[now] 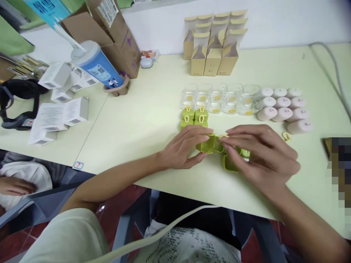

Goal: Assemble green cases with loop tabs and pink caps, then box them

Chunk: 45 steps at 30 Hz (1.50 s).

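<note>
My left hand (186,146) grips a small open green case (206,144) by its sides, with the hollow inside showing. Against the case's other half, my right hand (263,157) pinches a pale yellow loop (223,136) between thumb and fingers. Partly hidden under my right hand, another open green case (229,164) lies on the table. Just beyond my left hand stand several closed green cases (201,114) with yellow loops on top. A loose yellow loop (286,136) lies to the right of my right hand.
Behind are rows of clear plastic cups (218,96), pale pink-white cylinders (282,114) and open kraft boxes (214,60). To the left stand a blue wipes canister (100,67), a cardboard box (120,44), white boxes (53,115) and black headgear (20,106). Another person's hand (18,185) rests at lower left.
</note>
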### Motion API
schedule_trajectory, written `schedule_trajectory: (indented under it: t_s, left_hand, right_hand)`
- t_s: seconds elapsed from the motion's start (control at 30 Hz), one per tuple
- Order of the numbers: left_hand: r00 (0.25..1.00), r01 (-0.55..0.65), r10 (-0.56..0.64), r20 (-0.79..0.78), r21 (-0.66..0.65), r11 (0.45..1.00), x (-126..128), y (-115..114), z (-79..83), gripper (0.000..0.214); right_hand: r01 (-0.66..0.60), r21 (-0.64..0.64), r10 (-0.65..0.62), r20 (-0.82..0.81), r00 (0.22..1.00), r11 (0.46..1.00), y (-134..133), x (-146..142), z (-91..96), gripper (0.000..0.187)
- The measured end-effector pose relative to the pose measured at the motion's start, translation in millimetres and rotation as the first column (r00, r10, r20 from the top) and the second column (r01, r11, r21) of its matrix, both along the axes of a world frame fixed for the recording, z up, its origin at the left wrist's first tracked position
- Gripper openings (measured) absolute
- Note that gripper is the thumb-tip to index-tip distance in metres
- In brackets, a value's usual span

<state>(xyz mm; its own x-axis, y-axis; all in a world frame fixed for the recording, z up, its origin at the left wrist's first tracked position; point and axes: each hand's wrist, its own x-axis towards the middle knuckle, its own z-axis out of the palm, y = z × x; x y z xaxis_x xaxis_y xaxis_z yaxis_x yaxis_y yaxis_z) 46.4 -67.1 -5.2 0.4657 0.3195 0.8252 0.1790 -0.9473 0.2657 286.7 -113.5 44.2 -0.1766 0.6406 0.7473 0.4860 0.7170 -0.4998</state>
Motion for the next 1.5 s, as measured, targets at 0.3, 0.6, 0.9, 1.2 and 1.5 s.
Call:
schedule_trajectory:
  t_s: [0.3, 0.6, 0.9, 1.2, 1.5]
  left_hand:
    - [1.0, 0.01, -0.009, 0.026, -0.022, 1.0, -2, 1, -3.8, 0.075]
    - [0.998, 0.053, -0.052, -0.019, 0.027, 0.998, 3, -3, 2.4, 0.071]
    - [0.999, 0.025, -0.022, -0.035, 0.09, 0.996, 2, -3, 3.7, 0.073]
    - [0.998, 0.017, -0.011, -0.06, 0.1, 0.995, 0, -3, 3.0, 0.077]
    - [0.998, -0.032, 0.042, -0.057, 0.158, 0.987, 4, -7, 2.9, 0.063]
  right_hand:
    - [-0.128, 0.127, 0.089, 0.277, 0.957, 0.984, 6, -6, -2.5, 0.026]
    - [-0.193, 0.274, 0.026, 0.514, 0.858, 0.942, -2, 3, 6.5, 0.021]
    - [-0.184, 0.279, 0.024, 0.494, 0.869, 0.943, 2, 2, -0.6, 0.031]
    - [-0.157, 0.249, 0.037, 0.427, 0.904, 0.956, 0, 0, -5.4, 0.027]
    - [-0.137, 0.304, -0.006, 0.428, 0.904, 0.943, 1, -1, -4.9, 0.025]
